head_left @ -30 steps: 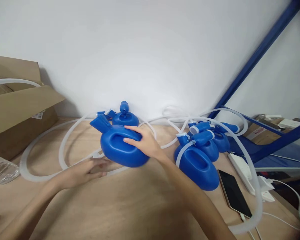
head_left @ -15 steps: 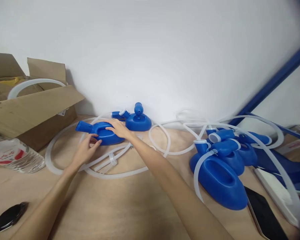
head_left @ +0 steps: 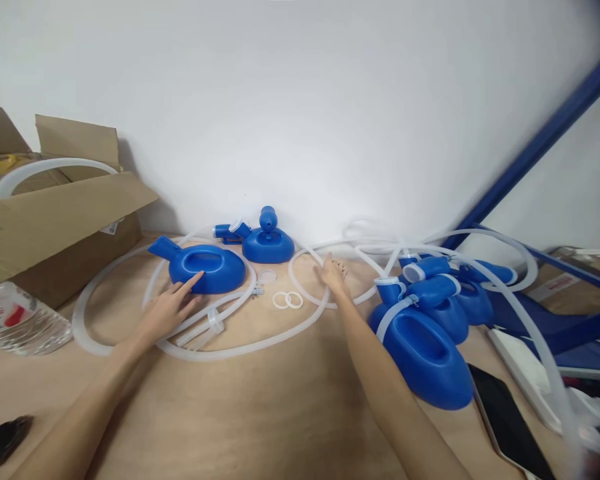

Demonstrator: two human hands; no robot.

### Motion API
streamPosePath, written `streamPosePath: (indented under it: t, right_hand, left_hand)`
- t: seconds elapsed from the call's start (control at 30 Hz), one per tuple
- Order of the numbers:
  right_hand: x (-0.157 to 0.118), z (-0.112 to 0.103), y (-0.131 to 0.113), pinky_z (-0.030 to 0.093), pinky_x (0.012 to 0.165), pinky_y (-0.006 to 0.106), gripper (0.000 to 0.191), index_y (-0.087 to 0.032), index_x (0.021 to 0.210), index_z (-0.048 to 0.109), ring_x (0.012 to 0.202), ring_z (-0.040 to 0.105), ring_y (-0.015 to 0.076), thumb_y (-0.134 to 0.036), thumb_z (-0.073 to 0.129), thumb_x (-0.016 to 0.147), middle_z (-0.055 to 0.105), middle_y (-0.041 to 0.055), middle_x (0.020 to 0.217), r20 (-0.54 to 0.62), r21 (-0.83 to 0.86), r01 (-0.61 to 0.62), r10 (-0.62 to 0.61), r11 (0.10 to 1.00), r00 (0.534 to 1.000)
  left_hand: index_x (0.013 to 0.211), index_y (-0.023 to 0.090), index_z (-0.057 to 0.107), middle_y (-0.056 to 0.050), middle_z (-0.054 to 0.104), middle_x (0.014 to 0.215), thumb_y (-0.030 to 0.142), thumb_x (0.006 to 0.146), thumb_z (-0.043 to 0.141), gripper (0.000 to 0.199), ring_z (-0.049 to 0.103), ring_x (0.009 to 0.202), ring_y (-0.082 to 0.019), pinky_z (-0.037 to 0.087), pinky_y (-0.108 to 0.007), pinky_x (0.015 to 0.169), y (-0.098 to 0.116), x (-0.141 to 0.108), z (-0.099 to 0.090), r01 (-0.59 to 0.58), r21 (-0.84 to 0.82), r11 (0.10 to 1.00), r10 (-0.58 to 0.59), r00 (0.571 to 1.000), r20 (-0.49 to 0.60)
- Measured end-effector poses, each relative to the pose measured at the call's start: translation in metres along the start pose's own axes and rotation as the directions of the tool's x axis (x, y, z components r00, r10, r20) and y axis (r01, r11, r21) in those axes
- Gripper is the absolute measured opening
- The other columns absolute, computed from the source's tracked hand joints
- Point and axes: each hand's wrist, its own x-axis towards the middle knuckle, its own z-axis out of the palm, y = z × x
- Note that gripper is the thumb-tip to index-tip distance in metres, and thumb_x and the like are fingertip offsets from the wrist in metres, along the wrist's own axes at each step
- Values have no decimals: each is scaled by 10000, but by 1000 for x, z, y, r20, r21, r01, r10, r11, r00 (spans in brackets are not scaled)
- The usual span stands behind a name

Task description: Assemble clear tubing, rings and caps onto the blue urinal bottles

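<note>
My left hand [head_left: 173, 310] has its fingers apart, the index fingertip on the near side of a blue bottle [head_left: 220, 270] that lies with its spout to the left. My right hand [head_left: 333, 273] is at a loop of clear tube [head_left: 300, 327] near the wall; its fingers are partly hidden, and whether they grip the tube is unclear. Two white rings [head_left: 281, 300] lie between my hands. A clear fitting [head_left: 215, 321] rests by the tubing in front of the bottle. Behind stands another blue bottle [head_left: 267, 247] with a blue cap part on top.
An open cardboard box [head_left: 65, 227] and a water bottle [head_left: 20, 320] are at the left. Several blue bottles [head_left: 425, 357] with tubing crowd the right, beside a phone [head_left: 507, 420] and a blue frame [head_left: 540, 147]. A black round object [head_left: 3, 443] lies at the lower left.
My right hand has left the blue bottle and moved right to the tube loop. My left hand has shifted slightly down along the bottle. The view has turned slightly right.
</note>
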Motion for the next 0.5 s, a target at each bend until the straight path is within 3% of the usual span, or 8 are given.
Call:
streamPosePath:
  t: [0.07,0.17,0.3,0.4,0.5]
  right_hand:
    - [9,-3,13,428,1146,585,495,-128,1435,570,1363,554,372,-272,688,977,624,201,1403,54,52,-17,14,999,998]
    - [30,-6,-1,594,961,475,377,-177,1330,628,1142,677,256,-371,666,1009,648,113,1343,99,192,-23,3,981,995]
    - [67,-28,-53,610,912,446,381,-171,1334,615,1086,693,237,-378,654,1017,662,106,1302,42,428,25,-48,904,998]
    - [89,-51,-99,562,669,249,316,-191,1382,450,798,721,123,-329,424,1099,706,49,1138,-79,562,136,-111,816,991]
    - [101,-70,-144,452,541,166,247,-258,1315,397,729,719,79,-367,394,1093,705,-2,1100,-177,648,241,-164,723,970]
  left_hand:
    - [1626,285,403,-109,727,1194,617,995,364,714,712,1004,-315,528,-376,817,-3,0,3,-21,14,1000,21,999,24]
    - [1646,286,368,-107,741,1252,618,1001,346,725,720,1037,-333,529,-396,851,-5,1,6,-10,2,1000,10,997,70]
    - [1668,305,307,-86,742,1307,593,1008,318,720,719,1076,-352,523,-395,837,-2,0,2,46,4,999,-46,989,141]
    - [1671,299,301,-94,748,1294,595,1007,329,728,716,1065,-362,516,-398,844,2,-1,-1,45,10,999,-46,987,151]
    - [1676,295,287,-107,746,1284,599,1014,301,728,712,1067,-379,510,-425,857,3,-1,-3,47,35,998,-52,984,171]
